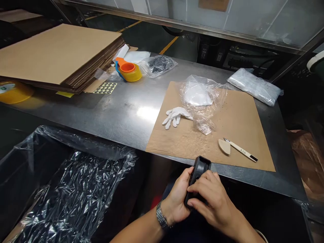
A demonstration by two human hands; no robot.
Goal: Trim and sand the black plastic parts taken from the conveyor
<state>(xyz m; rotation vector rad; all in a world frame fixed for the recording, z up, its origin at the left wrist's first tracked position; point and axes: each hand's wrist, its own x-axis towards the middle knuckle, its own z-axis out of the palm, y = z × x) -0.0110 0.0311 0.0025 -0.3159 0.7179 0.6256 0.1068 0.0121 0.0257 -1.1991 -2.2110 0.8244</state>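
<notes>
At the lower left of the frame, a large bin lined with shiny dark plastic film (68,189) gapes beside the work; a small piece flicked that way could be lost in its folds. Right of it, at bottom centre, the left hand (177,195), wearing a silver metal-link watch (161,216), is closed round a long, hollow black part (201,165). The part sits below the table's front edge, so a slip would probably send it down rather than onto the brown cardboard sheet (182,145). The watch could scratch it if it slid back, and bare skin could smudge it. The right hand (215,195) has its fingers bent, gripping the part's near end. Centre right, the slim pale craft knife (240,148) lies with its metal tip exposed; careless reaching could nick a finger.
</notes>
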